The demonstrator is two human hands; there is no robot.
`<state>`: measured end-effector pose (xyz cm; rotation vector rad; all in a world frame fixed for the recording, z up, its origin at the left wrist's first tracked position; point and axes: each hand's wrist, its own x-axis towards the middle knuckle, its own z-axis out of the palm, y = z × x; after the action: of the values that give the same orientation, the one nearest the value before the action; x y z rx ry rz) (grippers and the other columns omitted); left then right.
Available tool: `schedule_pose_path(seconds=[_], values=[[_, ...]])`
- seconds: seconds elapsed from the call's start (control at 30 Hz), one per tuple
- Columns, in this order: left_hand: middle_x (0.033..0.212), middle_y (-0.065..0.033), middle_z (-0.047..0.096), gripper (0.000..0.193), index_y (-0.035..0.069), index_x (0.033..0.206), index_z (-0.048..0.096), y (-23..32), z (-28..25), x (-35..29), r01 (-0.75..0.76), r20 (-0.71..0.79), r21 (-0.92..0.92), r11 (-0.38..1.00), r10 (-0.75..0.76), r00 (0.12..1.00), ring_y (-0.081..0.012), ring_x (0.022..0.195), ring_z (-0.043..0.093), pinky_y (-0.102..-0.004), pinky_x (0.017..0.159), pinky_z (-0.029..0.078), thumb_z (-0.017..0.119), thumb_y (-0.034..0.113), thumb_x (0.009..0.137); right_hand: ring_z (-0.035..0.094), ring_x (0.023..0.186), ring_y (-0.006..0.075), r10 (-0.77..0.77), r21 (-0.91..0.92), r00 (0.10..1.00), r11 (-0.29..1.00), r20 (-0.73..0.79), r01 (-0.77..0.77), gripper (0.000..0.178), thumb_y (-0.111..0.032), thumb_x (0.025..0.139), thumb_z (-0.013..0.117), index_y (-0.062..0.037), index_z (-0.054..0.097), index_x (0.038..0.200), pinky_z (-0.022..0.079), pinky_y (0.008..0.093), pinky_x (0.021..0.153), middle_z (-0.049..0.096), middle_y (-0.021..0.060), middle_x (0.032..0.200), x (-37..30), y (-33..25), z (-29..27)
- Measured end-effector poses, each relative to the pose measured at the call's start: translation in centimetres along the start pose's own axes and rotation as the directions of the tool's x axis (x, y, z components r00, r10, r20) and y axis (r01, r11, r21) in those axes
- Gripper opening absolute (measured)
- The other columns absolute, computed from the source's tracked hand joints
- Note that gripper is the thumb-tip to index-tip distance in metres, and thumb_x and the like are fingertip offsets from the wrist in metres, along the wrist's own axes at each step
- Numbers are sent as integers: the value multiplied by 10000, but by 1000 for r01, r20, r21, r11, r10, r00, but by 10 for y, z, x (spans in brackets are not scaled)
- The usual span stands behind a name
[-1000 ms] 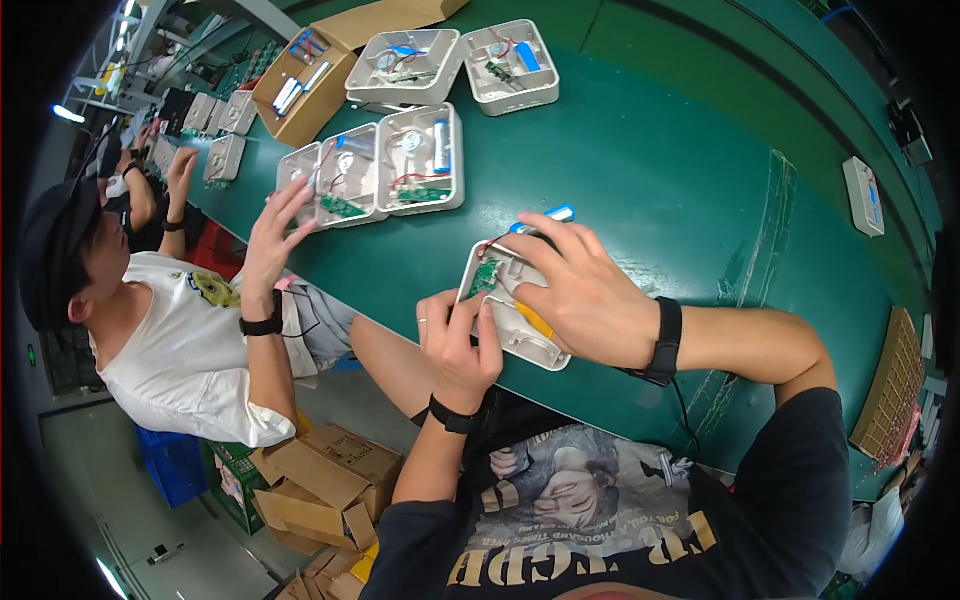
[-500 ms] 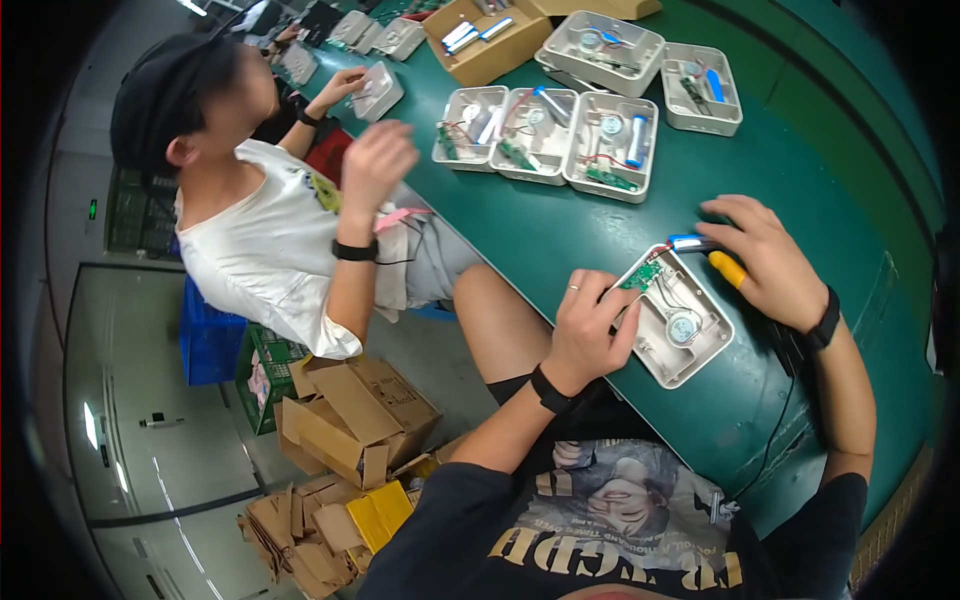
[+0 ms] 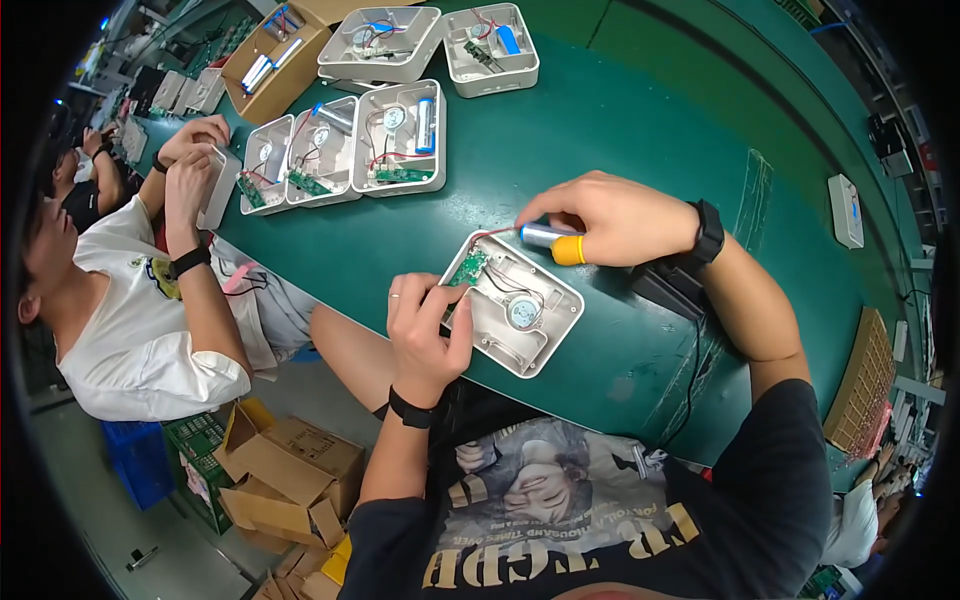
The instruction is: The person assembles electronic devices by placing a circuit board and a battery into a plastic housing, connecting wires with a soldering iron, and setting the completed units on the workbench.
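Right hand (image 3: 632,222) pinches the battery (image 3: 541,235), its axis roughly crosswise; the case (image 3: 495,328) lies leftward and bodyward, left hand (image 3: 428,335) nearer, gripping its edge.

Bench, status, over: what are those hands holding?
Left hand holds open white housing; right hand, battery outside it. Red wire runs between housing and battery. Black object near right hand.

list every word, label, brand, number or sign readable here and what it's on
Printed wording is not copied here, only where it stands.
Dark shirt: large gold lettering, with smaller pale lettering above it.
Open cardboard box: dark print, too small to read.
Battery and green circuit board: no text can be made out.
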<state>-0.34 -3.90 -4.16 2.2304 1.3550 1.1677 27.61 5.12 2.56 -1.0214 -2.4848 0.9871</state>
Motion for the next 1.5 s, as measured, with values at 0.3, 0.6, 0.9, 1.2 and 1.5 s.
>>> schedule_pose_path(seconds=[0.3,0.6,0.9,1.2,1.5], values=[[937,-133,617,84,13,920,722,1,-1,-1,11,16,6,1000,-12,1000,-331,864,588,-427,768,470,730,46,844,600,685,210,81,250,991,963,103,-104,369,-150,901,821,-43,699,1233,497,348,648,604,59,773,2,-33,5],[941,-137,619,89,13,927,718,1,-1,-1,4,13,16,1000,-4,1000,-335,865,591,-432,777,473,727,50,846,685,892,295,-134,-50,985,990,-111,129,287,-127,906,787,-64,734,1181,560,429,783,671,104,966,0,-20,35],[940,-139,618,97,13,928,716,1,1,-2,6,6,20,1000,-6,1000,-335,868,594,-430,779,474,734,47,840,631,1014,326,-134,-167,983,980,-123,113,243,-89,901,758,-64,721,1139,542,436,894,618,117,1015,-3,-26,41],[934,-134,614,92,17,915,709,-1,1,-1,-13,-3,19,1000,13,1000,-333,866,590,-429,782,471,738,52,835,614,1047,348,-90,-147,983,987,-159,67,211,-71,895,743,-42,693,1098,525,452,906,615,139,1047,1,-31,47],[925,-129,606,90,24,910,704,-2,3,-4,-11,-23,27,1000,12,1000,-329,866,590,-431,787,467,738,59,834,642,1002,371,-115,-98,991,989,-65,108,160,-53,898,710,-32,669,1051,526,467,885,645,159,1006,13,-43,37]])
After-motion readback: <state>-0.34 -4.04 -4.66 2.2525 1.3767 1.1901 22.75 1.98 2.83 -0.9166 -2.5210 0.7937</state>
